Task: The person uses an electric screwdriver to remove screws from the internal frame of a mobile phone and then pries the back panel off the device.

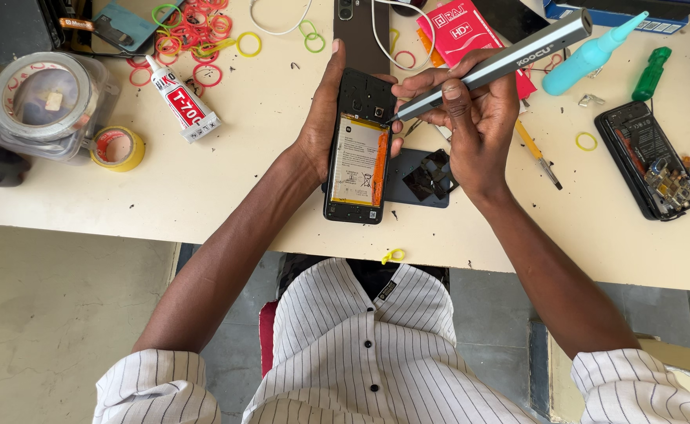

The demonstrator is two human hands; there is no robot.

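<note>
Holding the opened phone (356,161) by its left edge, the left hand (321,126) kept it flat on the table (227,180), thumb along the side, fingers hidden beneath. Back cover was off; battery (358,161) exposed. The right hand (474,126) was closed around a grey electric screwdriver (494,67), pen-style, its tip resting at the phone's upper right, just above the battery. A dark back cover (427,179) lay just right of the phone, partly under the right hand. A second dismantled phone (649,161) sat well right of the phone. A glue tube (182,100) lay to the phone's upper left, with tape rolls (47,98) further left. Coloured rubber bands (196,27) were scattered above the glue. A teal bottle (588,56) stood upper right of the phone.
</note>
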